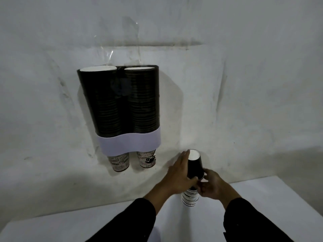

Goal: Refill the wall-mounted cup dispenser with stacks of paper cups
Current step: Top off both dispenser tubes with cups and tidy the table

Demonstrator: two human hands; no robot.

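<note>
A two-tube cup dispenser (129, 144) with a pale band hangs on the wall, both dark tubes packed with cups to the top. One printed cup (119, 162) pokes out below the left tube and another (146, 159) below the right. Lower right, a short stack of paper cups (194, 169) stands above the white table. My left hand (180, 172) lies along the stack's left side with fingers stretched up. My right hand (212, 185) grips the stack's middle from the right. The stack's striped lower end (190, 198) shows beneath the hands.
A white table (262, 198) runs along the bottom against the rough white wall (244, 84). Clear tape (111, 55) glints above the dispenser. My dark sleeves (132, 222) reach in from the bottom edge.
</note>
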